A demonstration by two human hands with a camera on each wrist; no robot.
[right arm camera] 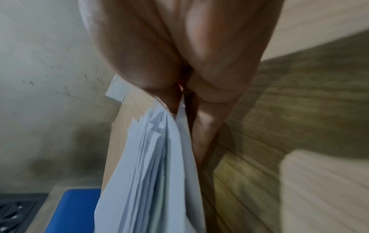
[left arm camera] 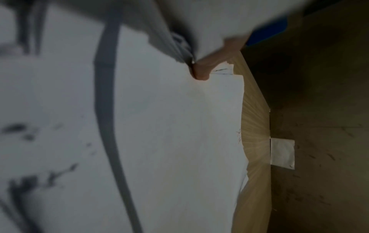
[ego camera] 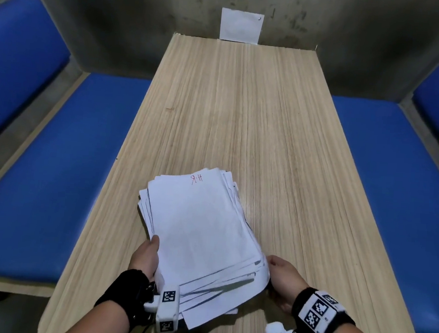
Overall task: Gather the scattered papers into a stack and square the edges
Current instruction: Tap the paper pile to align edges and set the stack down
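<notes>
Long wood-grain table w/ blue bench seats on both sides, grey wall behind. Stack of papers sits at the near end of the table, sheets fanned & uneven, edges not square; top sheet has red letters at its far edge. Small white sheet on the wall just past the table's far end. Left hand grips the stack's near-left edge, thumb on top. Right hand grips the near-right corner, thumb over, fingers under per the right wrist view. Both wrists carry black bands w/ marker tags.
</notes>
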